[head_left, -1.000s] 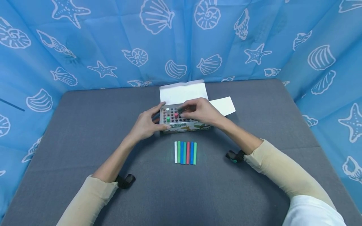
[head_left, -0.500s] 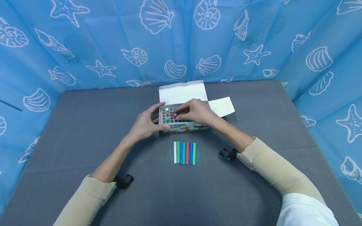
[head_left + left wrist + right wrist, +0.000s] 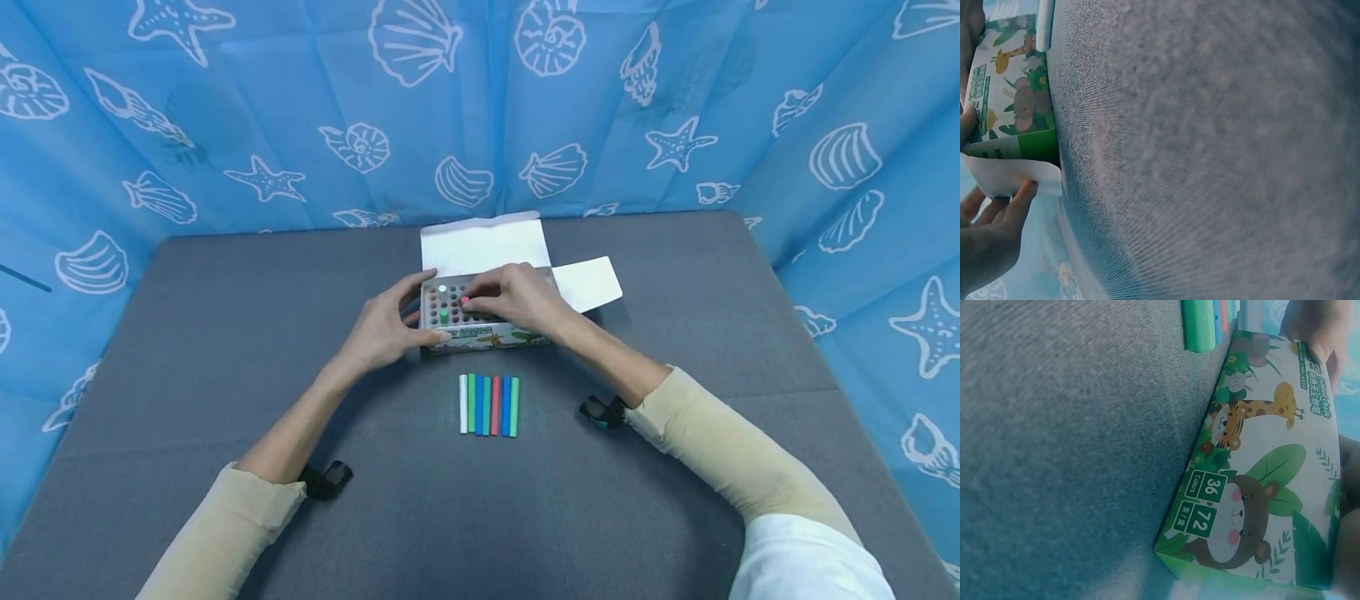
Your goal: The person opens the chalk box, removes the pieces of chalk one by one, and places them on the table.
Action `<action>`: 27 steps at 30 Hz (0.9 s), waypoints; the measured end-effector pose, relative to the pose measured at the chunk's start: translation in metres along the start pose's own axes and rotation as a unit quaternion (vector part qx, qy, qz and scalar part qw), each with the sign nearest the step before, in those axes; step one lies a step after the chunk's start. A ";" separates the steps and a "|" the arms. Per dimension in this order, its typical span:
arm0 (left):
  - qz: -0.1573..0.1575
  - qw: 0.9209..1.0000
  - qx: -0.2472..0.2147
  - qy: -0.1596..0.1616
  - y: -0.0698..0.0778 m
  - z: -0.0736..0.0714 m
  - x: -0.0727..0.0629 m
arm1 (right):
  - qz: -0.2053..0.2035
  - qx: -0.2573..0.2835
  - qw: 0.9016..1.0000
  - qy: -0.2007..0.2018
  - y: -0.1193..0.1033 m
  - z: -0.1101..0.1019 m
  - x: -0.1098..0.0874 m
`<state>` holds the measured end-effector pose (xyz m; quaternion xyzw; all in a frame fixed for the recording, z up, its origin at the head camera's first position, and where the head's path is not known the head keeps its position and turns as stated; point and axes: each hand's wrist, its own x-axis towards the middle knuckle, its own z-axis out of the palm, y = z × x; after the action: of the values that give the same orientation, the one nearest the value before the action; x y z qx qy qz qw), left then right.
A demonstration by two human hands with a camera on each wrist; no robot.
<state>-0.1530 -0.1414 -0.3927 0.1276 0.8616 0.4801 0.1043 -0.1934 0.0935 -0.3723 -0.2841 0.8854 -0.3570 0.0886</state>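
Observation:
A chalk box (image 3: 495,337) printed with cartoon animals stands on the table, its top rows of holes showing. My left hand (image 3: 386,329) grips the box's left end, thumb on the front wall and fingers at the back. In the left wrist view that left hand (image 3: 991,240) lies against a white flap (image 3: 1016,175). My right hand (image 3: 528,296) reaches over the box and pinches the top of a red chalk stick (image 3: 466,300), whose lower part is hidden. A white chalk stick (image 3: 442,289) and a green chalk stick (image 3: 444,316) poke up from the holes.
In front of the box, several chalk sticks (image 3: 489,406) in white, greens, blues and red lie side by side. The lid (image 3: 486,247) is folded back, and a white side flap (image 3: 588,283) sticks out right. A blue shell-print curtain (image 3: 480,100) hangs behind the grey table (image 3: 300,275).
My right hand has moved slightly left, and its fingertips have gone from behind the red chalk stick to pinching it. My left hand keeps its grip on the box.

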 end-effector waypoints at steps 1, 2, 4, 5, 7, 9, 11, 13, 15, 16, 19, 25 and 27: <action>0.001 1.000 0.001 0.000 0.000 0.000 0.000 | -0.006 0.001 1.000 0.002 0.000 0.000 0.000; 0.002 1.000 0.002 0.001 0.001 0.000 0.000 | -0.012 0.002 1.000 0.004 0.000 -0.001 -0.001; 0.003 1.000 0.004 0.001 0.001 0.000 0.001 | -0.019 0.009 1.000 0.006 0.000 -0.001 -0.002; 0.003 1.000 0.004 0.002 0.001 0.001 0.001 | -0.020 0.013 1.000 0.007 0.000 -0.001 -0.003; 0.003 1.000 0.005 0.002 0.002 0.001 0.002 | -0.021 0.020 1.000 0.009 0.000 -0.002 -0.004; 0.001 1.000 0.005 0.002 0.002 0.001 0.002 | -0.020 0.031 0.999 0.011 0.001 -0.002 -0.005; 0.000 1.000 0.005 0.003 0.002 0.002 0.003 | -0.019 0.042 0.999 0.016 0.001 -0.003 -0.005; -0.001 1.000 0.007 0.004 0.003 0.002 0.003 | -0.018 0.053 0.998 0.023 0.002 -0.003 -0.006; 0.000 1.000 0.009 0.004 0.003 0.003 0.003 | -0.017 0.063 0.997 0.033 0.002 -0.004 -0.006; 0.001 1.000 0.010 0.004 0.003 0.003 0.004 | -0.017 0.065 0.997 0.039 0.002 -0.004 -0.007; 0.003 1.000 0.012 0.001 0.004 0.003 0.003 | -0.019 0.078 0.995 0.058 0.002 -0.003 -0.008; -0.003 1.000 0.014 0.003 0.004 0.001 0.000 | -0.028 0.143 0.985 0.093 -0.002 -0.003 -0.011; -0.005 1.000 0.015 0.002 0.004 0.001 -0.001 | -0.031 0.160 0.981 0.109 -0.003 -0.005 -0.013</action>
<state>-0.1514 -0.1388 -0.3900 0.1241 0.8695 0.4670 0.1025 -0.1831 0.1018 -0.3668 -0.2529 0.8122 -0.5251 0.0248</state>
